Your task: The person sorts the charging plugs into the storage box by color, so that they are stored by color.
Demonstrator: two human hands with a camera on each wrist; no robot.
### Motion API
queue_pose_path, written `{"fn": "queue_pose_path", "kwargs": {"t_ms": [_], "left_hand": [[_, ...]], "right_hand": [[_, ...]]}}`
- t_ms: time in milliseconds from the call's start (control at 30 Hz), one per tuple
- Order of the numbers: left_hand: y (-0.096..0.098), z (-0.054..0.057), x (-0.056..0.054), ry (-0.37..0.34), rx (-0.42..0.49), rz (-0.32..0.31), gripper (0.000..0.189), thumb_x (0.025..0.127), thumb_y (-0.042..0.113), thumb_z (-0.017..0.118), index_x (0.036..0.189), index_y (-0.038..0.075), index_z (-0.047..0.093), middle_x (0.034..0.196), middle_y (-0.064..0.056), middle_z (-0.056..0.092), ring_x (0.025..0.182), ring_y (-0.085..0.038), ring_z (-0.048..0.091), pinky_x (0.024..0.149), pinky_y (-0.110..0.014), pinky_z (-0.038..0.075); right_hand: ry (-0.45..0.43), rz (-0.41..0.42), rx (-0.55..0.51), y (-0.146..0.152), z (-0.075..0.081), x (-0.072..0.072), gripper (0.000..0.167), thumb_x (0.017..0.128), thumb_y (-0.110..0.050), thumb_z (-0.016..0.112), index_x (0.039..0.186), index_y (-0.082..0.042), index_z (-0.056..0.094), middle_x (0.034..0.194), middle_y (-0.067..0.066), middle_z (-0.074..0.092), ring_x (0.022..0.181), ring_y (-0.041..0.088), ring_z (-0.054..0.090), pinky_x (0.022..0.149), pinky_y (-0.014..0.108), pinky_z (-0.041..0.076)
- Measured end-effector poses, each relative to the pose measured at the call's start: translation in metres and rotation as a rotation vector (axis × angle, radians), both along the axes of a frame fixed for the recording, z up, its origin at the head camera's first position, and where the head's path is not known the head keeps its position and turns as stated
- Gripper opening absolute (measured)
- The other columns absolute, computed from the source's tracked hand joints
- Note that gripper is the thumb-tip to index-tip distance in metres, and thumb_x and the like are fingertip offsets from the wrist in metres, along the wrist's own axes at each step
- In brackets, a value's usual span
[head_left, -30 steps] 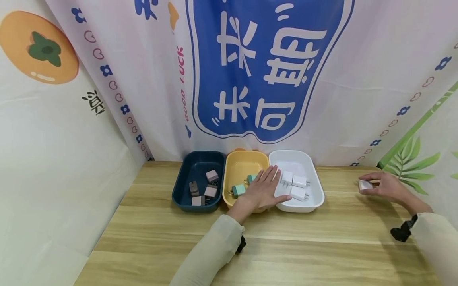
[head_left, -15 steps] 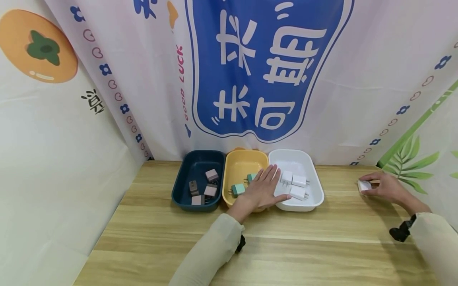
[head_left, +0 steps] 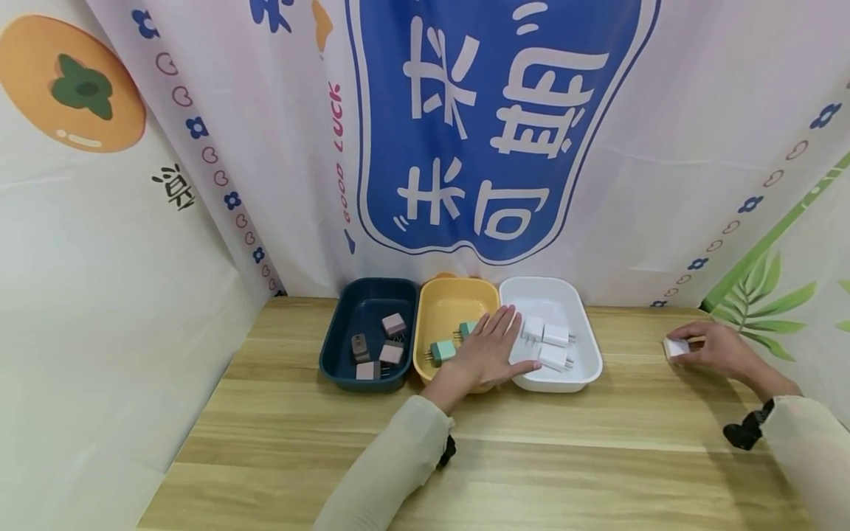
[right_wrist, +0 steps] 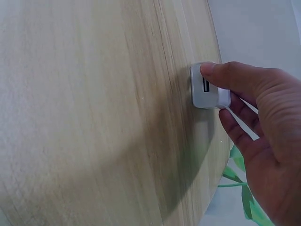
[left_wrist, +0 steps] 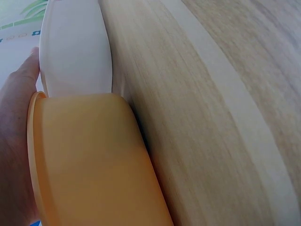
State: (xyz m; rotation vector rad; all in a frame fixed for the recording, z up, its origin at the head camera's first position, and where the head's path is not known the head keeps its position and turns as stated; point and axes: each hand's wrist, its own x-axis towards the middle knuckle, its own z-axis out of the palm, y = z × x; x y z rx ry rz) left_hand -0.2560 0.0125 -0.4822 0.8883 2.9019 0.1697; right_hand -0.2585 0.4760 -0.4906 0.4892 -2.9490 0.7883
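Observation:
With fingers straight and thumb spread, my left hand [head_left: 483, 355] rests over the neighbouring rims of the yellow tray [head_left: 458, 291] and the white tray [head_left: 587, 369]. The left wrist view has the hand [left_wrist: 16, 122] beside the yellow tray's rim. Far to the right, my right hand [head_left: 720, 350] pinches a white USB charger [head_left: 676, 346] between thumb and fingers, close over the table. In the right wrist view, the charger [right_wrist: 199, 98] shows its dark USB slot; its prongs are hidden.
A dark blue tray [head_left: 332, 354] holds several pinkish-brown chargers [head_left: 392, 354]. Green chargers [head_left: 443, 351] lie in the yellow tray, partly behind my left hand; white chargers [head_left: 554, 336] lie in the white tray. A printed curtain [head_left: 624, 221] hangs behind the wooden table [head_left: 564, 457].
The white charger has turned slightly in my right fingers and sits a touch lower. My left hand stays in the same place.

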Motion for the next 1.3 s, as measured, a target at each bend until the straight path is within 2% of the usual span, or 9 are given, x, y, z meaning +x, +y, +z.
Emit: {"fn": "queue_pose_path", "kwargs": {"t_ms": [233,367,500,700,867,1167,1300], "left_hand": [[0.0,0.0,0.002,-0.003,0.006,-0.005,0.102,0.099,0.084,0.03,0.172,0.016,0.004,0.179,-0.001,-0.005,0.165,-0.016,-0.007,0.133,-0.038,-0.002],[0.0,0.002,0.003,-0.005,0.006,-0.006,0.102,0.099,0.084,0.029,0.172,0.017,0.004,0.179,0.0,-0.005,0.165,-0.016,-0.007,0.133,-0.038,-0.002],[0.001,0.002,0.001,-0.004,0.006,0.0,0.102,0.099,0.083,0.03,0.172,0.017,0.004,0.179,-0.001,-0.005,0.165,-0.016,-0.007,0.133,-0.039,-0.002],[0.002,-0.002,-0.003,-0.016,0.001,0.008,0.103,0.099,0.084,0.03,0.172,0.017,0.003,0.179,0.0,-0.006,0.164,-0.015,-0.009,0.133,-0.039,-0.003],[0.002,-0.005,-0.005,-0.024,-0.007,0.006,0.104,0.098,0.085,0.029,0.172,0.017,0.001,0.179,0.0,-0.008,0.164,-0.015,-0.01,0.133,-0.039,-0.003],[0.0,-0.004,-0.005,-0.027,0.002,-0.006,0.104,0.098,0.085,0.028,0.172,0.017,0.001,0.179,0.0,-0.008,0.164,-0.015,-0.011,0.133,-0.039,-0.003],[0.0,-0.003,-0.003,-0.014,0.006,-0.005,0.104,0.098,0.085,0.029,0.172,0.017,0.003,0.179,0.0,-0.006,0.164,-0.016,-0.009,0.133,-0.039,-0.003]], "right_hand": [[-0.024,-0.002,-0.007,-0.009,0.002,0.004,0.04,0.076,-0.006,0.094,0.11,0.008,0.077,0.11,0.028,0.075,0.087,-0.007,0.062,0.068,0.018,0.059],[-0.01,-0.006,0.023,-0.018,0.007,0.004,0.04,0.077,-0.01,0.095,0.11,0.006,0.078,0.111,0.026,0.075,0.09,-0.001,0.064,0.07,0.018,0.058],[0.001,0.002,0.003,-0.027,0.013,0.003,0.038,0.079,-0.009,0.093,0.11,0.004,0.078,0.113,0.026,0.075,0.092,0.001,0.064,0.07,0.017,0.058],[0.073,0.07,-0.05,-0.037,0.018,0.003,0.033,0.077,-0.001,0.092,0.107,0.003,0.079,0.11,0.025,0.076,0.094,-0.009,0.061,0.071,0.018,0.061],[0.135,0.114,-0.07,-0.045,0.021,0.002,0.033,0.075,-0.002,0.094,0.105,0.0,0.08,0.108,0.023,0.076,0.093,-0.009,0.062,0.068,0.016,0.06],[0.172,0.119,-0.055,-0.064,0.032,0.003,0.034,0.075,-0.007,0.096,0.106,-0.003,0.081,0.11,0.02,0.077,0.094,-0.009,0.062,0.07,0.017,0.061],[0.165,0.102,-0.013,-0.073,0.04,0.005,0.035,0.077,-0.014,0.096,0.108,-0.006,0.082,0.112,0.017,0.077,0.092,-0.001,0.068,0.069,0.017,0.06]]}}
